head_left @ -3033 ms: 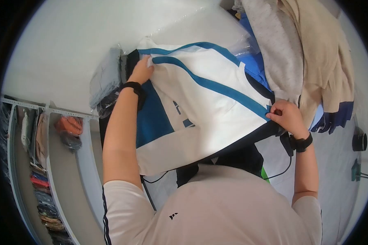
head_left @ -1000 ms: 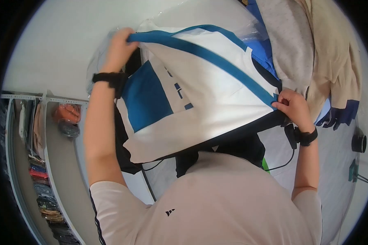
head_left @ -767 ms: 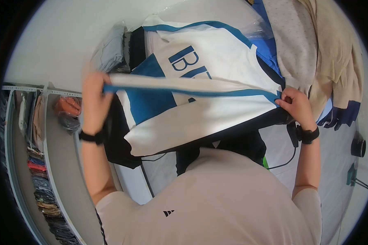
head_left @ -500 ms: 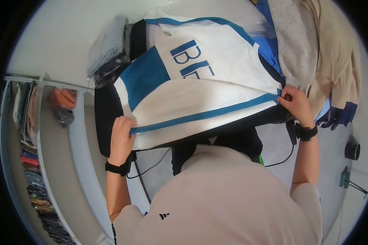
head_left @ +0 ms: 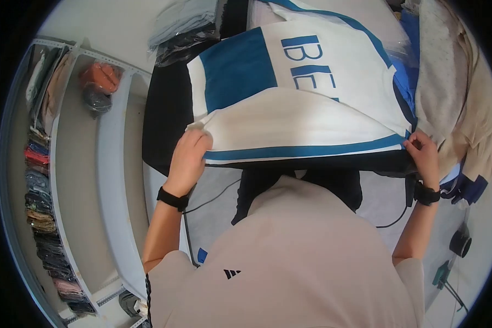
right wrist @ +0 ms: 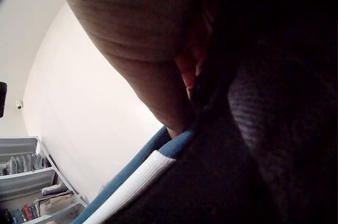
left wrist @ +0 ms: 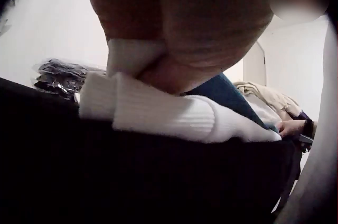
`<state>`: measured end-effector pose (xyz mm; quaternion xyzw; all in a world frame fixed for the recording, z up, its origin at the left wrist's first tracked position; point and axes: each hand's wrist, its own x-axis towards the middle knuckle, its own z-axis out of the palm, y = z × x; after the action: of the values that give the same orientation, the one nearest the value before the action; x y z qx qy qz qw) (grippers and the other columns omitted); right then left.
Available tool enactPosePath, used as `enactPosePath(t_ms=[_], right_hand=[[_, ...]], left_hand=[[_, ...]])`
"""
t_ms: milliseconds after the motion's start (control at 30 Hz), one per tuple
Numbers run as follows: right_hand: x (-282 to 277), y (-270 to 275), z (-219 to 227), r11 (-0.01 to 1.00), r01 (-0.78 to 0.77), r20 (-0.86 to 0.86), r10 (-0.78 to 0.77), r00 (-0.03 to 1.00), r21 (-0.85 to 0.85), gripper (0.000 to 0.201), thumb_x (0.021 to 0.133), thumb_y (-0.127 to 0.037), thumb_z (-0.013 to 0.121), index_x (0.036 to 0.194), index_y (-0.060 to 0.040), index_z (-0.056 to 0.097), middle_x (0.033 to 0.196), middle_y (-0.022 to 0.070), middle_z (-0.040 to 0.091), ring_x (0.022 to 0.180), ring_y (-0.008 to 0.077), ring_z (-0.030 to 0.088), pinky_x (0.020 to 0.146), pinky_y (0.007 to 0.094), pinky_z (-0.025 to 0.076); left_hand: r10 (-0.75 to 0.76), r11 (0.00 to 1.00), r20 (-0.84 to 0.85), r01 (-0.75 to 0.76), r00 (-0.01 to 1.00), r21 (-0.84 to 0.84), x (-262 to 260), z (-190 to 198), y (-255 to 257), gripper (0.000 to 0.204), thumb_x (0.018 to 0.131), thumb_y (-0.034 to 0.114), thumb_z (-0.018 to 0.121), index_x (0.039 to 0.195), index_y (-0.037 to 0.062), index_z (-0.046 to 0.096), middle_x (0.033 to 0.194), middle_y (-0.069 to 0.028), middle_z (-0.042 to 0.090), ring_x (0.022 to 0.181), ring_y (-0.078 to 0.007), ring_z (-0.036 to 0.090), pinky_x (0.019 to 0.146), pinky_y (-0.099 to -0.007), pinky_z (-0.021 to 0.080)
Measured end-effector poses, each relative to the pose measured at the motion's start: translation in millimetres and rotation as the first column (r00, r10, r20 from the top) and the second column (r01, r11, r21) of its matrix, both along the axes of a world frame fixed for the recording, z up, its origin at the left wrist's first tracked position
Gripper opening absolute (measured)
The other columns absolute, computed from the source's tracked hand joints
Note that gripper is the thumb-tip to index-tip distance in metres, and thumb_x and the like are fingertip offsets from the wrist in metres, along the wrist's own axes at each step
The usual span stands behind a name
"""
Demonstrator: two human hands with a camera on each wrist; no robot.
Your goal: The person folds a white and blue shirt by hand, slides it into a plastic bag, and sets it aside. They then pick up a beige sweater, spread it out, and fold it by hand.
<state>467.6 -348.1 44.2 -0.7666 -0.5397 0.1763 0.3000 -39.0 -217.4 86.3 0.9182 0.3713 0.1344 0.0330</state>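
A white sweatshirt (head_left: 361,60) with a dark blue panel (head_left: 238,71) and blue letters lies on a black-covered table (head_left: 167,109). Its near side is folded over, partly covering the letters, and a blue stripe (head_left: 306,151) runs along the front edge. My left hand (head_left: 188,156) grips the sweatshirt's left end. In the left wrist view, white cloth shows between thumb and fingers above a ribbed cuff (left wrist: 163,113). My right hand (head_left: 423,156) pinches the stripe's right end beside the dark collar. The right wrist view shows thumb and finger meeting at the blue stripe (right wrist: 121,174).
Grey garments in plastic bags (head_left: 186,22) sit at the back left of the table. Beige and grey knitwear (head_left: 464,71) is heaped on the right. Shelves (head_left: 85,218) with bagged clothes stand at left. A cable (head_left: 218,194) hangs below the table's front.
My left hand has swung the striped sleeve from the far side down to the front edge, uncovering letters. My right hand keeps its pinch at the collar end. The head view has shifted.
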Motion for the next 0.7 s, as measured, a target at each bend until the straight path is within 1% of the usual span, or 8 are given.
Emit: enactPosePath(t_ms=[67,133,167,300,400,467,533,700], right_hand=[[-2.1,0.0,3.4,1.000,-0.002,0.004,0.002,1.000,-0.013,0.019,0.074,-0.007,0.070,0.072,-0.0028,0.051,0.061,0.0000,0.044,0.057,0.0091,0.040,0.053,0.0246,0.033],[-0.9,0.8,4.6,0.999,-0.015,0.023,0.016,1.000,-0.042,0.019,0.074,-0.007,0.070,0.072,-0.0028,0.051,0.061,0.0000,0.044,0.057,0.0091,0.040,0.053,0.0245,0.033],[-0.9,1.1,4.1,0.999,-0.027,0.024,0.027,0.999,-0.036,0.019,0.074,-0.007,0.070,0.072,-0.0028,0.051,0.061,0.0000,0.044,0.057,0.0091,0.040,0.053,0.0245,0.033],[1.2,-3.3,-1.8,1.000,-0.022,0.005,0.022,1.000,-0.007,0.020,0.075,-0.007,0.070,0.072,-0.0029,0.050,0.061,-0.0008,0.043,0.058,0.0087,0.039,0.054,0.0240,0.033],[-1.8,-4.5,3.3,1.000,-0.010,0.003,0.010,1.000,-0.022,0.020,0.076,-0.006,0.069,0.072,-0.0028,0.050,0.062,-0.0013,0.042,0.058,0.0078,0.038,0.054,0.0231,0.033],[0.7,-4.7,3.2,0.997,-0.016,-0.014,0.015,1.000,-0.071,0.017,0.079,-0.006,0.066,0.073,-0.0037,0.050,0.064,-0.0029,0.045,0.061,0.0059,0.041,0.056,0.0217,0.034],[0.8,-4.5,2.6,0.996,-0.022,-0.021,0.021,1.000,-0.082,0.016,0.079,-0.007,0.066,0.074,-0.0033,0.051,0.065,-0.0027,0.046,0.061,0.0063,0.042,0.056,0.0222,0.034],[-3.4,-0.5,5.9,0.999,-0.025,0.003,0.025,1.000,-0.023,0.019,0.078,-0.008,0.068,0.074,-0.0029,0.050,0.063,-0.0002,0.043,0.059,0.0089,0.039,0.055,0.0243,0.034]], left_hand=[[0.017,1.000,0.018,-0.017,1.000,-0.017,1.6,6.0,0.9,0.036,0.057,-0.016,0.051,0.088,0.0033,0.053,0.091,-0.0136,0.050,0.091,-0.0350,0.051,0.077,-0.0401,0.043],[0.183,0.983,0.140,-0.180,0.973,-0.033,4.9,17.7,5.7,0.041,0.056,-0.017,0.050,0.092,0.0019,0.054,0.090,-0.0150,0.049,0.089,-0.0357,0.052,0.075,-0.0388,0.044],[0.186,0.982,0.165,-0.186,0.969,-0.016,4.1,23.8,10.1,0.044,0.056,-0.018,0.050,0.096,0.0010,0.055,0.090,-0.0159,0.049,0.087,-0.0363,0.052,0.073,-0.0384,0.044],[0.035,0.876,0.148,-0.102,0.988,0.472,-5.6,38.5,12.7,0.041,0.055,-0.009,0.057,0.093,0.0049,0.059,0.086,-0.0113,0.052,0.080,-0.0309,0.053,0.065,-0.0382,0.043],[0.038,0.916,-0.012,-0.030,0.999,0.401,-15.3,23.0,4.6,0.035,0.060,-0.005,0.057,0.094,0.0059,0.059,0.086,-0.0103,0.053,0.079,-0.0299,0.053,0.064,-0.0378,0.043],[0.024,0.982,-0.066,-0.011,0.998,0.191,-17.7,3.1,1.7,0.029,0.068,-0.004,0.052,0.095,0.0065,0.058,0.087,-0.0087,0.054,0.081,-0.0287,0.054,0.067,-0.0378,0.045],[0.078,0.995,-0.035,-0.075,0.996,0.071,-13.7,-3.9,-4.4,0.031,0.068,-0.006,0.051,0.095,0.0066,0.058,0.089,-0.0087,0.054,0.083,-0.0293,0.053,0.069,-0.0376,0.045],[0.094,0.995,-0.037,-0.093,0.995,0.022,-9.9,3.7,4.0,0.037,0.064,-0.011,0.050,0.096,0.0061,0.057,0.091,-0.0096,0.055,0.086,-0.0307,0.053,0.072,-0.0385,0.045]])
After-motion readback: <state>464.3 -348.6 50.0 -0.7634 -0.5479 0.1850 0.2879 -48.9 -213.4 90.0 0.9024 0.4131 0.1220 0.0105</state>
